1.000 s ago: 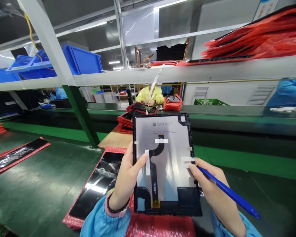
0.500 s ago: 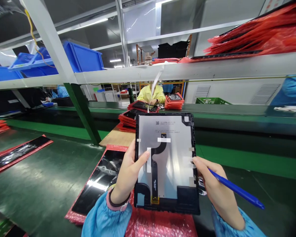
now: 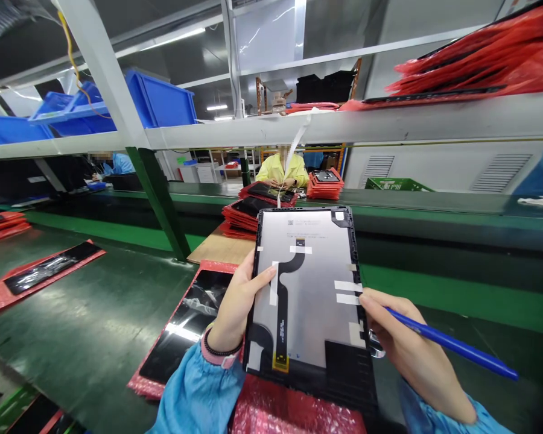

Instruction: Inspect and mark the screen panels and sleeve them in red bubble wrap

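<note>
Green-topped bench [image 3: 108,307] fills the space in front of you, with a white shelf rail [image 3: 262,129] crossing above it and blue bins [image 3: 163,99] up on the left. Across the way sits a co-worker in yellow [image 3: 271,169], near a stack of dark screens in red wrap [image 3: 239,223].

Your display panel [image 3: 312,319] is raised before you, back face up and tilted toward you, its lower end over a sheet of pink bubble wrap [image 3: 294,413]; whether it rests there, you cannot tell from this view. Your left hand [image 3: 238,301] grips its left edge, thumb laid on the back beside an upright white strip [image 3: 274,289]. Your right hand [image 3: 411,337] is closed around a blue pen-like tool [image 3: 457,346], its fingertips at the panel's right edge by a pair of white strips [image 3: 348,286].

Judging by what shows, much of the taping is done: the black ribbon cable [image 3: 283,301] lies along the back, with a short strip [image 3: 301,249] across its upper end. That right-hand pair seems to be the part in work; whether it is fully pressed down cannot be made out. Two other screens, one close by [image 3: 176,343] and one farther left [image 3: 54,268], lie on their wraps, apart from your hands.
</note>
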